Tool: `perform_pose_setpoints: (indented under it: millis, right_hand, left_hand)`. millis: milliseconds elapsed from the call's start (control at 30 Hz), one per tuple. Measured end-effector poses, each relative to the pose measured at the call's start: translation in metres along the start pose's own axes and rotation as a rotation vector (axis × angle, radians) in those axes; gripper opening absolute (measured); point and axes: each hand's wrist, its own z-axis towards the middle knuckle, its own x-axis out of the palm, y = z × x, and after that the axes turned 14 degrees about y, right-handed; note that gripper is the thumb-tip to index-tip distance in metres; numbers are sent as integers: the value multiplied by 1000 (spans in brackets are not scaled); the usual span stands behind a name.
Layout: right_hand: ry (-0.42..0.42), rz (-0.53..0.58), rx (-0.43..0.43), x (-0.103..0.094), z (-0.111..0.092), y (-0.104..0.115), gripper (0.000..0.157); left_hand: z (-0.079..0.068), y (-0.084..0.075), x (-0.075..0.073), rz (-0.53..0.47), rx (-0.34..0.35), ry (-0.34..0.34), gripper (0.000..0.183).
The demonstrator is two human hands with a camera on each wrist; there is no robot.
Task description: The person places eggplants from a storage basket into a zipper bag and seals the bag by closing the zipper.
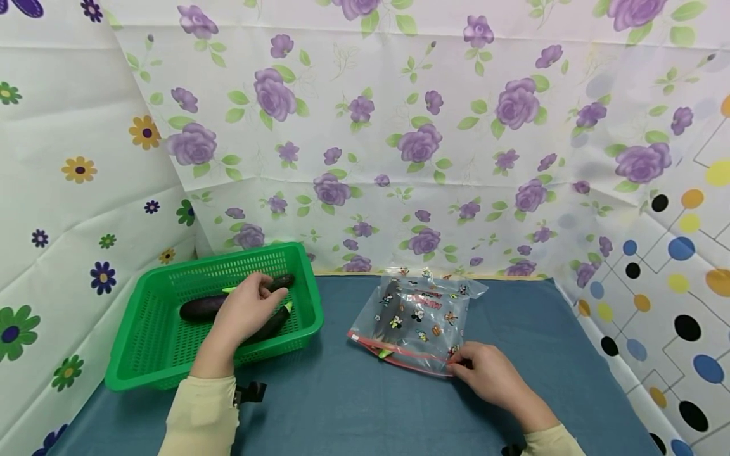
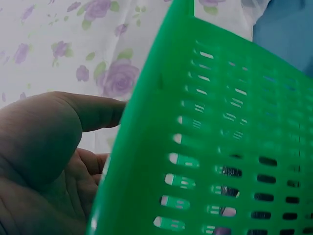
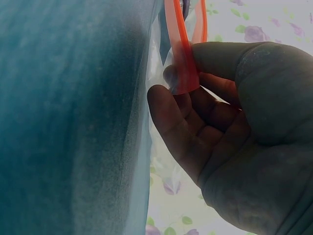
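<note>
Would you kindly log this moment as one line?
left hand: at green basket, grip unclear | eggplants: in basket | right hand: pinching clear bag by red strip

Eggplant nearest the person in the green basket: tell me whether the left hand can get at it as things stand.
Probably yes: the left hand is over the basket, whose top is open, and nothing appears to lie on that eggplant; its green stem end shows uncovered beside the hand.

Bright head view, 2 dimmer, softer wrist views
</note>
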Motion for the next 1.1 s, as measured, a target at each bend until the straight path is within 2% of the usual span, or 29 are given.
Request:
perform_pose_setpoints:
  millis: [167,400,567,967,1100]
  right_hand:
    - [-2,-1,-4,-1,0,0,11]
    - [-5,1,-1,-2,-1,0,12]
    - [-7,-2,8,-2,-1,-1,12]
    - [-8,-9,17,0,-1,-2,12]
    - [2,-3,-6,-1,0,-1,10]
  left_hand:
    - [0,5,-2,49,-47,13,62]
    - [1,14,-4,102,-98,30,59]
    - [2,17,-4,143,-129,72,52]
    - [2,26,-6,215,-191,167,75]
    - [-1,31,-6,220,-211,192,76]
